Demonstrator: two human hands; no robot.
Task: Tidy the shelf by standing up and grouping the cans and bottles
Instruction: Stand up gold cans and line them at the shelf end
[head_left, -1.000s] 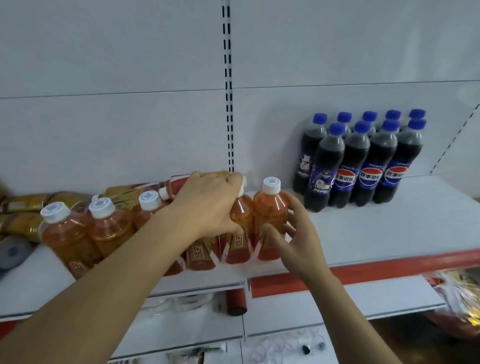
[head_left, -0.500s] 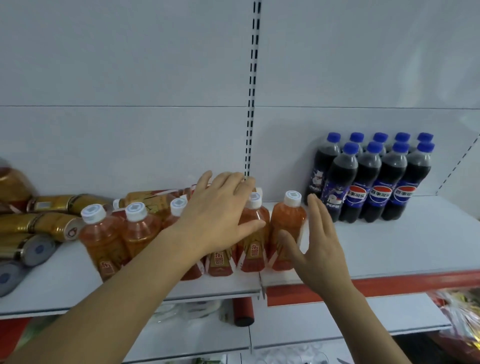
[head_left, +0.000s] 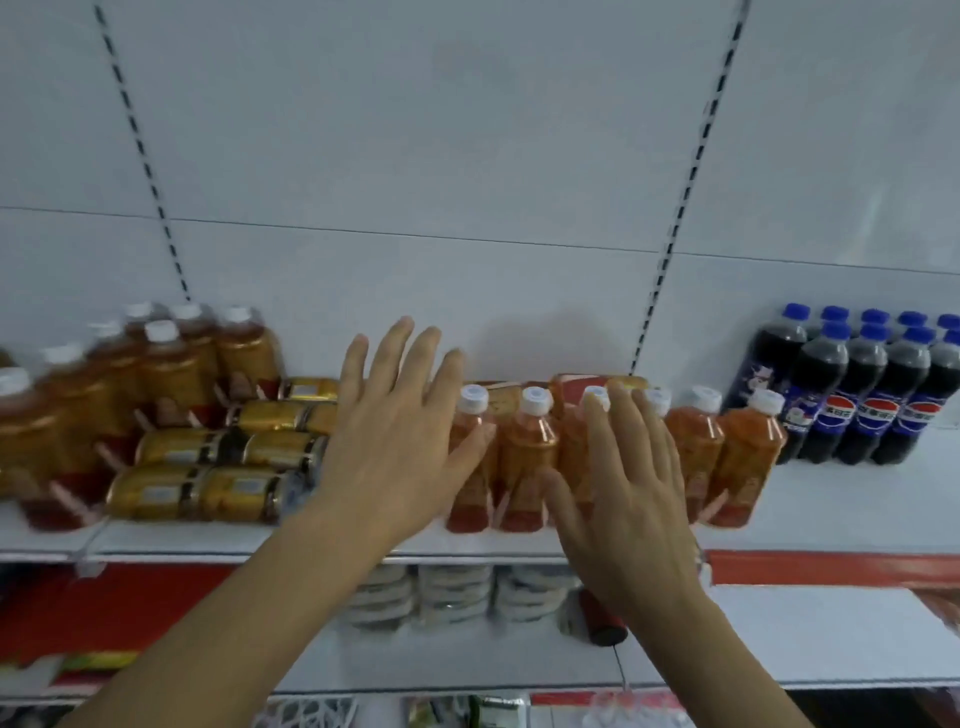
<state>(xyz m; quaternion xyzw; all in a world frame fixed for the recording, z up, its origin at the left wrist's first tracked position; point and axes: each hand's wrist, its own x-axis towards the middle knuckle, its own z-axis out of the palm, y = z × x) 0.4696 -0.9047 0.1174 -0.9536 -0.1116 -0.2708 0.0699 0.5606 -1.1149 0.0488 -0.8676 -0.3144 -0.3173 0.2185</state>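
A row of orange tea bottles with white caps stands upright near the front of the white shelf. My left hand is spread with straight fingers at the row's left end and holds nothing. My right hand is spread in front of the row's middle, hiding part of it, and also holds nothing. Gold cans lie on their sides in a stack left of my left hand. More tea bottles stand at the far left. Dark cola bottles with blue caps stand grouped at the right.
A red and gold can lies on its side behind the row of tea bottles. A lower shelf holds stacked clear containers and a dark red can lying down. The shelf edge carries a red strip.
Both hands let go of the tea bottles and spread flat. The view swung left, bringing in the lying gold cans and more tea bottles at the far left.
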